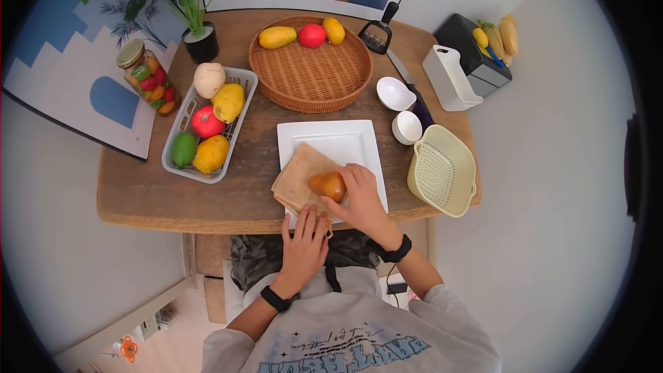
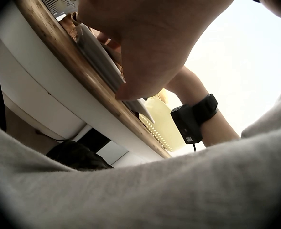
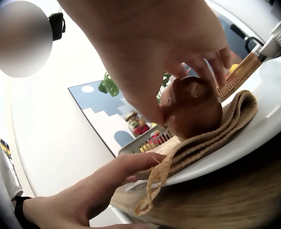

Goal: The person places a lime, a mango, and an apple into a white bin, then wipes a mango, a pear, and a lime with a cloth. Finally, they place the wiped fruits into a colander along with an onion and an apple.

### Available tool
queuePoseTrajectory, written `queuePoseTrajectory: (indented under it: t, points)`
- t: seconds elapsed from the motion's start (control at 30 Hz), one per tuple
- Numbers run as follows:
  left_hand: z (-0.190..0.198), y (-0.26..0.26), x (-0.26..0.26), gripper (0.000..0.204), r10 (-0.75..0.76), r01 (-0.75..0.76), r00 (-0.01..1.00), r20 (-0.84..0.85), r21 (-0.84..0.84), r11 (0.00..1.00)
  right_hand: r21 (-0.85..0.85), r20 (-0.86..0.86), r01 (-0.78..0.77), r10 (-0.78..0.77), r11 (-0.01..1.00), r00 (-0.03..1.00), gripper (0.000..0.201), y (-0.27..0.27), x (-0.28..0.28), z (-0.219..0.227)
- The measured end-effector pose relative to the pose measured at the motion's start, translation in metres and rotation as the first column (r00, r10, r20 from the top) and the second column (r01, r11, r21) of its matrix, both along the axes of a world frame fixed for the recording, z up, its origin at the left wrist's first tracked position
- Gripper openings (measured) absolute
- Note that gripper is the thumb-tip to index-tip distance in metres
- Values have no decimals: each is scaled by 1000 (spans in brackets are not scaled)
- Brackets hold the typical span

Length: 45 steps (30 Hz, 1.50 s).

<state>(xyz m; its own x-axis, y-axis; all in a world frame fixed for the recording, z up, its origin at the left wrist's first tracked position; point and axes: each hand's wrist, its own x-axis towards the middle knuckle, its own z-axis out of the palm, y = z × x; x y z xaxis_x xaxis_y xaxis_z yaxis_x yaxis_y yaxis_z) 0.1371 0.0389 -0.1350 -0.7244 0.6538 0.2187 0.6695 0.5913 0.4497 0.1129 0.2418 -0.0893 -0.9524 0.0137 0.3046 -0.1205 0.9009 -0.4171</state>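
Note:
My right hand [image 1: 364, 200] grips a brown pear [image 1: 326, 185] between thumb and fingers. In the right wrist view the pear [image 3: 192, 109] sits against a folded tan cloth [image 3: 205, 140] with a hanging loop. The cloth [image 1: 298, 174] lies over the left part of a square white plate [image 1: 331, 129], its corner reaching past the rim. At the near edge of cloth and plate, my left hand [image 1: 304, 252] has its fingers stretched forward, fingertips at the cloth. Most of the left wrist view is filled by the left hand [image 2: 152, 43] and a grey shirt.
Left of the plate stands a grey basket [image 1: 238, 121] of fruit, with a jar [image 1: 150, 79] behind it. A wicker tray [image 1: 311, 72] holds several fruits. White bowls [image 1: 395, 93], a knife [image 1: 400, 67] and a pale yellow colander [image 1: 445, 169] are on the right.

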Motion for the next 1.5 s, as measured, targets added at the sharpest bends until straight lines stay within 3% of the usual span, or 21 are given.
queuePoseTrajectory:
  t: [0.3,0.4,0.9,1.0,1.1,1.2,1.3,1.5]
  points:
    - [1,0,0,62,0,0,1000,1,-8,1000,-77,-37,38,-41,996,998,70,-1,-5,-6]
    - [0,-1,0,61,1,-1,1000,0,-3,1000,-15,-104,15,-16,1000,994,74,0,-3,-7]
    - [-4,0,0,61,6,-6,1000,-19,-1,1000,-51,75,-11,15,999,997,78,-2,9,-1]
    - [-1,1,0,61,9,-9,1000,-14,3,1000,-21,24,18,-18,1000,1000,74,3,6,-1]
    - [-1,0,0,62,4,-4,1000,-9,6,1000,-186,31,41,-36,982,999,71,0,4,-7]
    - [-1,0,-1,62,4,-4,1000,-8,7,1000,-202,-45,27,-36,979,998,68,-6,4,-11]
    - [-2,-1,0,61,4,-4,1000,-10,6,1000,-68,-77,0,-5,998,997,71,-7,4,-9]
    - [-2,1,0,61,5,-5,1000,0,3,1000,1,7,-5,5,1000,1000,76,-2,6,-5]
